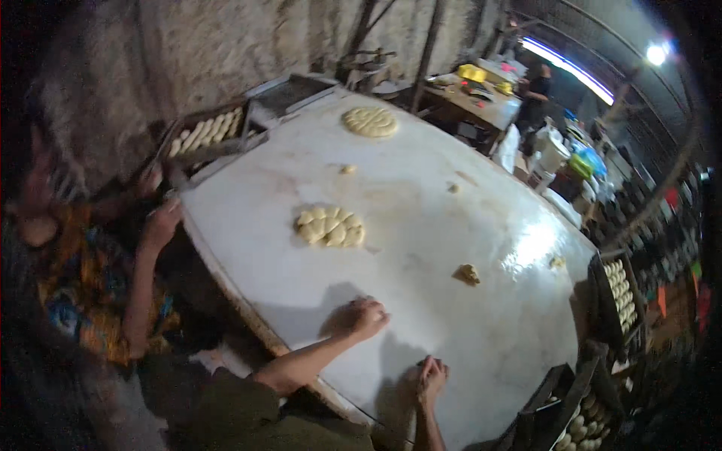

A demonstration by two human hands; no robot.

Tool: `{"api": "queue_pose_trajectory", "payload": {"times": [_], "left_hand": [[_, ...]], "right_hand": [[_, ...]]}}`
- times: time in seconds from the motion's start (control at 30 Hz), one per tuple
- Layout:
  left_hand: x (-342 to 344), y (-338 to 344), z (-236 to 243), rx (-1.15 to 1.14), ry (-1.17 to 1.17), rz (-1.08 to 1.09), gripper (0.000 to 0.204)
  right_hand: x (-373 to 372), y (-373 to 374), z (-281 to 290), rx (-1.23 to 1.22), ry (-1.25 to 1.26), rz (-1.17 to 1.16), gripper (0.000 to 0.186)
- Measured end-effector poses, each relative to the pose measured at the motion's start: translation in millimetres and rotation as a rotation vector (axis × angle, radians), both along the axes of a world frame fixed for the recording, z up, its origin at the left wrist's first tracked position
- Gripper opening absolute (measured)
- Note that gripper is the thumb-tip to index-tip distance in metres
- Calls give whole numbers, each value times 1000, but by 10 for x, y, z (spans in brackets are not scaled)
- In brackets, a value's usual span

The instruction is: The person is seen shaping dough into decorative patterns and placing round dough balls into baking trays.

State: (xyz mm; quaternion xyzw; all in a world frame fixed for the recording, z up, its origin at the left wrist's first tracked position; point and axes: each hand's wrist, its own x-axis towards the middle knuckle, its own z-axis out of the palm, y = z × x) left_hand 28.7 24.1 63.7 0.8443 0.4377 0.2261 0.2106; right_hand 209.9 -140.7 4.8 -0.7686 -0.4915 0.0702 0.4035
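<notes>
My left hand point(370, 319) is over the near part of a large white table, its fingers curled together and casting a shadow to the left. Lower and to the right, my right hand point(432, 379) is also closed, fingertips pressed together. Whatever either hand holds, if anything, is too small or hidden to make out. Beyond my left hand lies a cluster of pale dough pieces point(331, 227). A small brownish-yellow lump of dough point(466, 275) rests on the table above my right hand.
At the far end sits a round, scored mound of dough point(370, 122). Small dough scraps point(347, 169) dot the tabletop point(421, 203). Trays of shaped dough stand at left point(207, 134), right point(621, 297) and lower right point(587, 425). A person's hand point(162, 222) is by the left edge.
</notes>
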Motion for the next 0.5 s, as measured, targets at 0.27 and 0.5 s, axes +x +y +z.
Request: {"api": "queue_pose_trajectory", "payload": {"times": [0.27, 0.5], "left_hand": [[-1096, -496, -833, 369, -85, -95, 11], [-255, 136, -222, -18, -77, -223, 19]], "right_hand": [[-632, -878, -747, -67, 168, 62, 22], [-626, 260, -192, 115, 324, -84, 30]]}}
